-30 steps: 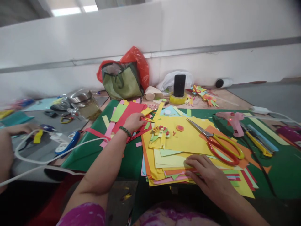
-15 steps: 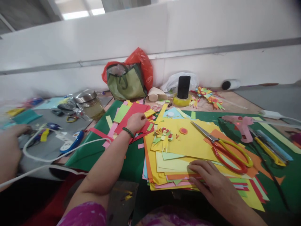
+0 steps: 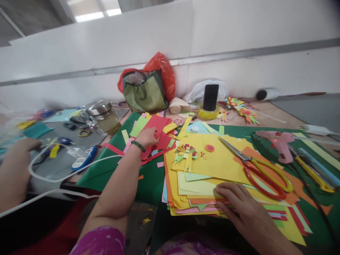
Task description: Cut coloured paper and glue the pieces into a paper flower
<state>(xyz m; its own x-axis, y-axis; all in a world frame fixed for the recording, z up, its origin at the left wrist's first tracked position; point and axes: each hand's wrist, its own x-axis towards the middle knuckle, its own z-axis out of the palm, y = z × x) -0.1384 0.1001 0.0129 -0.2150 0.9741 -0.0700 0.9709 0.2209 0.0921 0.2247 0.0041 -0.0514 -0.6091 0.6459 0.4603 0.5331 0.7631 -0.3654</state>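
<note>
My left hand [image 3: 148, 137], with a green beaded bracelet at the wrist, reaches over a red paper sheet [image 3: 161, 122] among scraps. Its fingers are bent downward and a little apart, with nothing visible in them. My right hand [image 3: 240, 202] lies open on the front edge of a stack of coloured paper [image 3: 196, 189], thumb apart from the fingers. On the yellow top sheet [image 3: 220, 166] are a layered paper flower [image 3: 186, 152] with yellow tails and a small orange-red paper disc [image 3: 209, 148]. Scissors [image 3: 255, 166] with red and yellow handles lie open across the stack's right side.
A pink glue gun [image 3: 278, 141] and a yellow cutter knife [image 3: 313, 173] lie at right. Behind are a phone [image 3: 210, 97] on a tape roll [image 3: 208, 112], a green bag [image 3: 143, 92] and a lidded jar [image 3: 103, 118]. At far left, another person's arm [image 3: 16, 170] and a white cable [image 3: 53, 180].
My left hand has drawn back slightly to the left over the red paper, away from the yellow scraps. My right hand stays on the stack. The view has shifted a little.
</note>
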